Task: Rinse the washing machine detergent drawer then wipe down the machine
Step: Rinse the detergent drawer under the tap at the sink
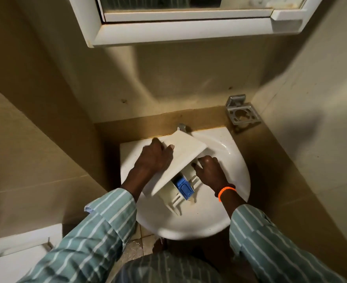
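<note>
Head view: tap (181, 127) behind drawer (180, 158).

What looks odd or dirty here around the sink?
The drawer lies askew across the sink, both hands on it: left hand, right hand. A brownish stain marks the basin beside its blue insert. The cup holder on the wall is empty.

The drawer (180, 158) lies tilted across a white sink (225, 213), its blue insert (184, 188) facing the person. The left hand (154, 158) grips the drawer's front panel from the left; the right hand (207, 170) holds its right side. A tap (181, 127) shows behind the panel. A metal holder (241, 115) sits on the wall at right, under a white cabinet (180, 31).
</note>
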